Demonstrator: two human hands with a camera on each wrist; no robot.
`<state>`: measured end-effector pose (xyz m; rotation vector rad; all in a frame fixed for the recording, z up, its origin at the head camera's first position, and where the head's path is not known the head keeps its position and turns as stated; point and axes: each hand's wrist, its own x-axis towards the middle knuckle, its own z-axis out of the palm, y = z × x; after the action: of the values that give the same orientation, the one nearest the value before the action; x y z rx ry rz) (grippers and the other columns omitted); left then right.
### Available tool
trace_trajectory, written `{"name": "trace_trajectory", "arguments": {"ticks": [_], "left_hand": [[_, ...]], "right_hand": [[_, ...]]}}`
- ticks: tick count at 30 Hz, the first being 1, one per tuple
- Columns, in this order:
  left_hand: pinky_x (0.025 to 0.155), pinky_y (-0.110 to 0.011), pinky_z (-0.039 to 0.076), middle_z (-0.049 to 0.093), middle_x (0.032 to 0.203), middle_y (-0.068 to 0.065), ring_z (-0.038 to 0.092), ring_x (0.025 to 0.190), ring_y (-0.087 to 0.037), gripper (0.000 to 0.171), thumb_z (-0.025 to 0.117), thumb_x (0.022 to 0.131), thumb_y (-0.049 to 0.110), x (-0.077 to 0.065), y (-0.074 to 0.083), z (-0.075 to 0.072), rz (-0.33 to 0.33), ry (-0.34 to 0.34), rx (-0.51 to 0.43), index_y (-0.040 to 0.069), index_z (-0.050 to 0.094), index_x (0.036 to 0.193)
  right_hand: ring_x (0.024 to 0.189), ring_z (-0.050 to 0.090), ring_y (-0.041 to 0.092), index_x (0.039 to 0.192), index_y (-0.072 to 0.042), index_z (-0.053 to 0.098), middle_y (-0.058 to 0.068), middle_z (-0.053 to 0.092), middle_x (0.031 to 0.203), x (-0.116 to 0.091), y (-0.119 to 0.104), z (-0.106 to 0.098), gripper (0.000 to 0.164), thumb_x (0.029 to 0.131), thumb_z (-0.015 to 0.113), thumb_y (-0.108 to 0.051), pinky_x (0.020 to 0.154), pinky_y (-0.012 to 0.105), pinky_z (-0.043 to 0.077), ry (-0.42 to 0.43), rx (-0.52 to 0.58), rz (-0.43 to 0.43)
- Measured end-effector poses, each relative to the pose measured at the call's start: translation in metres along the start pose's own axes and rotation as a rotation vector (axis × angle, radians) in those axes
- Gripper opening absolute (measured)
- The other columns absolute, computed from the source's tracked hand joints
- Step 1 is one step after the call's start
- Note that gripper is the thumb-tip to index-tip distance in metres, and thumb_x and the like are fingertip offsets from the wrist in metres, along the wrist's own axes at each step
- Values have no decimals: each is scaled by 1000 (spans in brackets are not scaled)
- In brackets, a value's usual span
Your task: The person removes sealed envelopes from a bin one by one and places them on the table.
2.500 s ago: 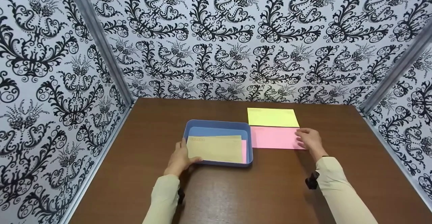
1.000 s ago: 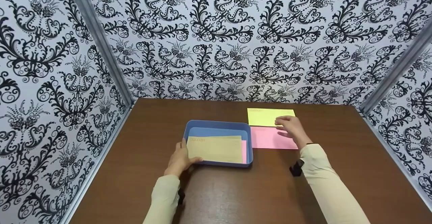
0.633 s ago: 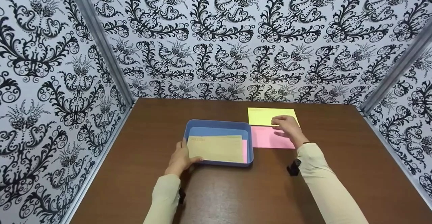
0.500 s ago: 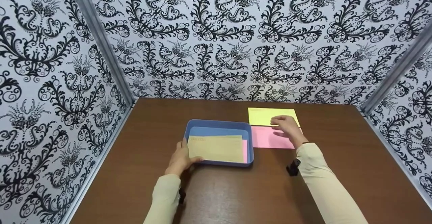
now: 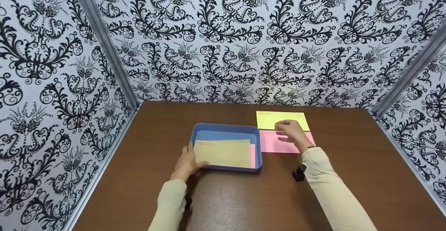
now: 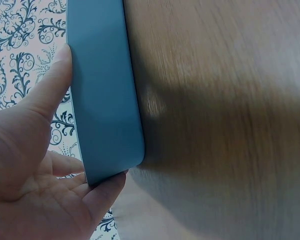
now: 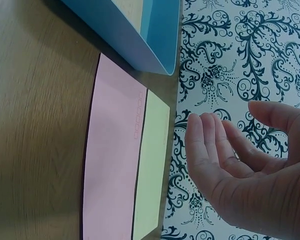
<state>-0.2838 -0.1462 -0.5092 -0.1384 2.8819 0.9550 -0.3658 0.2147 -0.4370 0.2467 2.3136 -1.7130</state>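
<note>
First inspector: How do we record the hands?

Second inspector: Apart. We find the left hand (image 5: 185, 163) clamped on the tray (image 5: 228, 129) at its near left corner, presumably steadying it. The right hand (image 5: 292, 131), right of the tray, has loosely bent fingers and grips nothing we can see.

First inspector: The envelopes?

Second inspector: The brown envelope (image 5: 223, 153) lies in the tray, over pink paper (image 5: 253, 156). Right of the tray, on the worktop (image 5: 226, 199), lie the pink envelope (image 5: 270, 144) and, farther back, the yellow envelope (image 5: 275, 118), likely for easy reach.

First inspector: Markings?

Second inspector: Red boxes (image 7: 138, 115) on the pink envelope; we can read no brand.
</note>
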Motion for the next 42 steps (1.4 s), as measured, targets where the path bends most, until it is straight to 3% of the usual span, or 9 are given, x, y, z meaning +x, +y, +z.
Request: {"name": "trace_trajectory", "arguments": {"ticks": [13, 23, 39, 42], "left_hand": [[110, -55, 42, 29, 154, -32, 47, 133, -48, 111, 83, 80, 40, 0, -1, 0, -1, 3, 0, -9, 16, 155], [110, -56, 40, 28, 155, -32, 46, 133, -49, 110, 82, 82, 39, -1, 0, -1, -1, -3, -1, -9, 15, 155], [110, -55, 40, 28, 156, -31, 45, 134, -49, 112, 83, 80, 39, 1, -1, 0, -17, -7, -19, -7, 14, 156], [110, -56, 40, 28, 155, -31, 45, 133, -50, 112, 83, 80, 39, 2, -1, 1, -15, -7, -17, -8, 15, 156]], "right_hand": [[114, 64, 25, 141, 8, 47, 28, 52, 141, 0, -4, 12, 46, 103, 51, -18, 102, 44, 51, -30, -27, 6], [109, 66, 24, 138, 9, 49, 19, 64, 125, 1, -5, 23, 45, 101, 53, -17, 99, 44, 54, -48, -41, -1], [107, 66, 22, 137, 8, 51, 27, 57, 135, -2, -11, 37, 46, 100, 53, -20, 97, 43, 55, -82, -90, 4], [111, 65, 28, 134, 7, 54, 28, 57, 135, -2, -13, 40, 44, 99, 54, -19, 96, 42, 56, -78, -89, 6]]}}
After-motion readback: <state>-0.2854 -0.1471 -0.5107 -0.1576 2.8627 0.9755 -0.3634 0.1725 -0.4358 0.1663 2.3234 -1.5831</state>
